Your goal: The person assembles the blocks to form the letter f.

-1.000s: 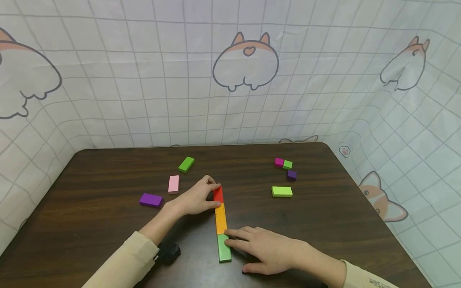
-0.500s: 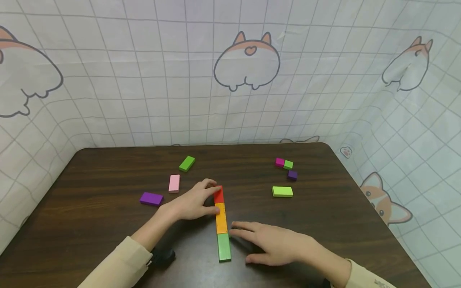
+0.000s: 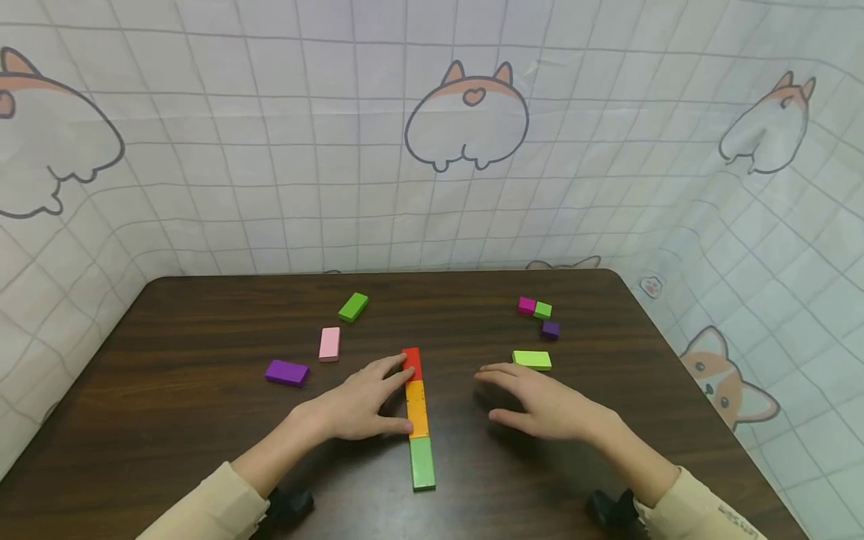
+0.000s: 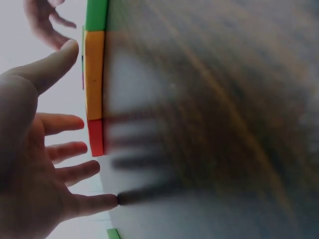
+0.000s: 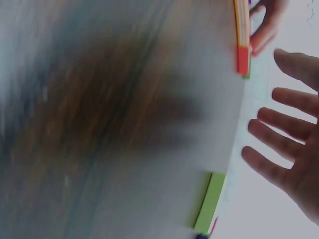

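Observation:
A red block (image 3: 414,365), an orange block (image 3: 418,411) and a green block (image 3: 423,465) lie end to end in a straight row. Beside the row is my left hand (image 3: 358,403), its fingertips near the red block and its thumb by the orange one. The left wrist view shows those fingers spread, with nothing gripped; whether they touch the blocks I cannot tell. To the right, my right hand (image 3: 550,403) hovers over the table with extended fingers and holds nothing. Just beyond its fingertips lies a lime block (image 3: 532,358), partly hidden by the hand.
On the left lie a purple block (image 3: 286,373), a pink block (image 3: 329,344) and a bright green block (image 3: 353,307). A magenta cube (image 3: 526,305), a small green cube (image 3: 543,310) and a dark purple cube (image 3: 550,329) sit at the back right of the brown table (image 3: 202,322).
My right hand has left the green and orange blocks and moved up and right toward the lime block. My left hand has loosened at the red block, its thumb sliding nearer along the row.

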Motion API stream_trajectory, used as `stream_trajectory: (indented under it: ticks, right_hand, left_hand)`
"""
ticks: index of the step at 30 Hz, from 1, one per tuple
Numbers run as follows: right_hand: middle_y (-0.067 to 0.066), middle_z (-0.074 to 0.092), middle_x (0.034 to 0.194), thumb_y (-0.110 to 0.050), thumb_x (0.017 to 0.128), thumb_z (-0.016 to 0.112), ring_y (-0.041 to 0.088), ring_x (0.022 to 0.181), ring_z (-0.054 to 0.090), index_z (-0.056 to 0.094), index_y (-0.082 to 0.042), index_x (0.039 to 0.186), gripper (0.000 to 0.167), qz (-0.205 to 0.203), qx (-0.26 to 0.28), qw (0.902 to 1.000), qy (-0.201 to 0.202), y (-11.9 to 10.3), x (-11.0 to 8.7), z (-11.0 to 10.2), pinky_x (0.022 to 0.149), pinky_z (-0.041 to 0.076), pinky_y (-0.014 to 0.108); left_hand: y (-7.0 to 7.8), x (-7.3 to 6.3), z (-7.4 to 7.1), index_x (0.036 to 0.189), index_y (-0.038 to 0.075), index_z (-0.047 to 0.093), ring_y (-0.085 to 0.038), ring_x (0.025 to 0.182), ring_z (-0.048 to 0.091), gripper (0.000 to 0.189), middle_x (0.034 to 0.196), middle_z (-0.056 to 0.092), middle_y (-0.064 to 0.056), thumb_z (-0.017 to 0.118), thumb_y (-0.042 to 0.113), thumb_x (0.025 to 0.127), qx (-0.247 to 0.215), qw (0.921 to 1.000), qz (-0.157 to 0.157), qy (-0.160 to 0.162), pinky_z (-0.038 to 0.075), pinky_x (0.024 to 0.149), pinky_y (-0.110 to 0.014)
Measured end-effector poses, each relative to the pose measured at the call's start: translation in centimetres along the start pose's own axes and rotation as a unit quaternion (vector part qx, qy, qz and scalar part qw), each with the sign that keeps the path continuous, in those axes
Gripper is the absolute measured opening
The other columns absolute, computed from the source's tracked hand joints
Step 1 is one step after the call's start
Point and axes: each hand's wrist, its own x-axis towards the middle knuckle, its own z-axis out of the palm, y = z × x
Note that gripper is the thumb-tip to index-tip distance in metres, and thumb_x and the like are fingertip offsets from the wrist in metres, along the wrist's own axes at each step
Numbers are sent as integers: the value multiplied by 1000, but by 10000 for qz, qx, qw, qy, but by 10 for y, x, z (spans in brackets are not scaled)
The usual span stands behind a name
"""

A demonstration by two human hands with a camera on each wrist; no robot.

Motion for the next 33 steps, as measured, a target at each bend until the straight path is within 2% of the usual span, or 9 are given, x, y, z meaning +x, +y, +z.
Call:
stream_trajectory:
  ticks: [8,13,17,22,27,33]
  right_hand:
    - [12,61,135,-16,95,76,33,127,57,63,-1,133,43,195,-91,9938,1089,39,3,-3,102,47,53]
    - [12,67,124,-7,89,81,33,118,62,68,2,124,39,448,47,9885,1443,66,4,-6,98,49,52]
    - [10,68,118,-9,86,83,29,108,63,69,0,121,39,667,86,9882,1380,79,2,-9,92,52,48]
    - [9,68,111,-12,84,86,23,94,60,70,-1,117,38,763,53,9903,1161,84,-1,-13,82,52,42]
    - [8,68,110,-9,84,85,21,92,60,70,-1,115,36,840,-24,9921,927,87,-2,-14,81,51,43]
    - [8,69,108,-3,85,82,25,96,63,71,0,114,32,968,-109,9919,814,88,-1,-14,85,52,48]
  left_hand:
    - [5,0,9,162,12,33,-34,153,19,104,169,17,-11,65,75,85,340,9993,-134,-6,20,115,-68]
    - [8,0,12,163,15,32,-38,153,18,107,170,14,-12,64,78,83,481,9986,-225,-35,20,113,-71]
    - [9,1,13,162,15,33,-39,152,19,106,169,15,-13,65,78,83,488,9985,-236,0,21,112,-72]
    - [10,1,12,162,15,34,-41,152,21,106,169,16,-13,65,79,82,520,9983,-274,-2,22,112,-72]
    - [11,1,13,162,16,33,-41,151,23,109,169,16,-14,66,80,80,545,9981,-294,-73,22,112,-72]
    - [9,1,14,163,16,32,-41,150,24,110,169,16,-14,67,79,79,585,9978,-293,-53,22,112,-72]
